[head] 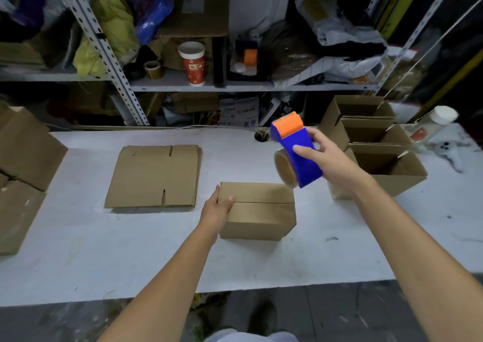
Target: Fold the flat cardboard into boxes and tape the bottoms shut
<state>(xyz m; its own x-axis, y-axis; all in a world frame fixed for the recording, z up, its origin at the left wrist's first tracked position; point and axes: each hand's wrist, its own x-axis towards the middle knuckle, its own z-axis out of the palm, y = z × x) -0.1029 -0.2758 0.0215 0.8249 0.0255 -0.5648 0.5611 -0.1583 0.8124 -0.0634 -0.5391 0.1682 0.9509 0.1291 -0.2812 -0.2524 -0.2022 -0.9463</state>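
box [257,209]: flaps shut, bare seam across top, middle of table [104,250]
left hand [218,207]: grip curled round its left edge
right hand [326,158]: grip clamped on tape dispenser [298,153] — up above box
room: open toward near edge

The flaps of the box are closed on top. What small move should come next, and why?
Probably lower the tape dispenser in the right hand onto one end of the seam on the box: the flaps meet with no tape visible, and the left hand holds it steady.

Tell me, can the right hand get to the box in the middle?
Probably yes: the right hand holds the tape dispenser just above the box, nothing lies between, and the left hand grips only its left edge.
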